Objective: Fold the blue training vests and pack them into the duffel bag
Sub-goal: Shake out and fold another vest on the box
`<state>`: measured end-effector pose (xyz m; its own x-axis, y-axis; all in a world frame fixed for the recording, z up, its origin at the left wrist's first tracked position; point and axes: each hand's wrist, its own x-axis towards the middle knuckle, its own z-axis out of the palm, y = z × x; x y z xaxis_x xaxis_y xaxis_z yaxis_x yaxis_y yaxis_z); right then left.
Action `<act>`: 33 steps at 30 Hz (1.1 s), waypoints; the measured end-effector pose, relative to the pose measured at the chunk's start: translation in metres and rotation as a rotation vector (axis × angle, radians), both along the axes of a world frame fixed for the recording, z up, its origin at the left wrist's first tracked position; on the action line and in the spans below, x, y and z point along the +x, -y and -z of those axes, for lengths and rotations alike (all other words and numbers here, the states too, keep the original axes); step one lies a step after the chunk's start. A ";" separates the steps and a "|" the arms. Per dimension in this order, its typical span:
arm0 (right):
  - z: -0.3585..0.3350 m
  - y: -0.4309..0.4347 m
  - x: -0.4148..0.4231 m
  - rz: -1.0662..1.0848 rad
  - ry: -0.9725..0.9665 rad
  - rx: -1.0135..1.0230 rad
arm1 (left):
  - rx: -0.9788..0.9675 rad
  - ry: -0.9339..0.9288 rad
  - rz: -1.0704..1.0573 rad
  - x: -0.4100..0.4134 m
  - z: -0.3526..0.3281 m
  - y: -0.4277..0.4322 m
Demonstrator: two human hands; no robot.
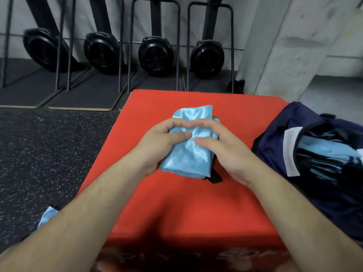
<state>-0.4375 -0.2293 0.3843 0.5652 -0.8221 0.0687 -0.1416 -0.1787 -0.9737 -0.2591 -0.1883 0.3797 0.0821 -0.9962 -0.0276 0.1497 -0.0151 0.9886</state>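
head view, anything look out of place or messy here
One blue vest lies on the speckled floor, left of the red box. A black strap pokes out from under the folded vest.

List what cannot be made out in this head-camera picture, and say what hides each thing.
1. Folded blue vest, head view: the left hand and right hand gripping it cover its upper half, so its layers cannot be counted.
2. Duffel bag: cut by the right edge; its contents are blurred, so the vests inside cannot be counted.
3. Blue cloth on the floor: mostly behind the left forearm.
4. Lettering on the red box: blurred, cut by the bottom edge.
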 end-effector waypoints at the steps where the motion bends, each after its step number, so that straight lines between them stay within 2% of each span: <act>1: -0.001 0.000 -0.003 -0.037 0.007 0.043 | 0.011 0.005 0.029 -0.001 -0.001 -0.001; 5: 0.001 0.008 -0.012 0.005 0.032 0.103 | -0.014 -0.027 0.015 -0.007 -0.004 -0.002; 12: -0.002 0.006 -0.020 0.250 0.132 -0.047 | 0.099 -0.141 0.090 -0.037 0.010 -0.010; 16: 0.000 0.005 -0.026 0.300 0.145 -0.043 | 0.039 -0.332 -0.175 -0.062 0.011 -0.010; 18: 0.000 0.004 -0.029 0.353 0.172 -0.070 | -0.023 -0.436 -0.225 -0.069 0.004 -0.007; 20: -0.001 0.004 -0.034 0.430 0.178 -0.123 | -0.080 -0.387 -0.126 -0.082 -0.003 -0.007; 22: -0.002 0.003 -0.040 0.498 0.175 -0.167 | -0.127 -0.192 -0.020 -0.099 -0.006 -0.005; 24: -0.006 0.002 -0.051 0.549 0.197 -0.184 | -0.151 -0.018 -0.031 -0.115 -0.008 0.002; 26: -0.011 0.000 -0.069 0.591 0.278 -0.158 | -0.149 0.072 -0.067 -0.129 -0.014 0.011; 29: -0.017 0.004 -0.101 0.645 0.433 -0.062 | -0.176 0.110 -0.032 -0.150 -0.028 0.030; 33: -0.022 0.011 -0.136 0.649 0.524 0.105 | -0.138 0.078 0.089 -0.184 -0.042 0.053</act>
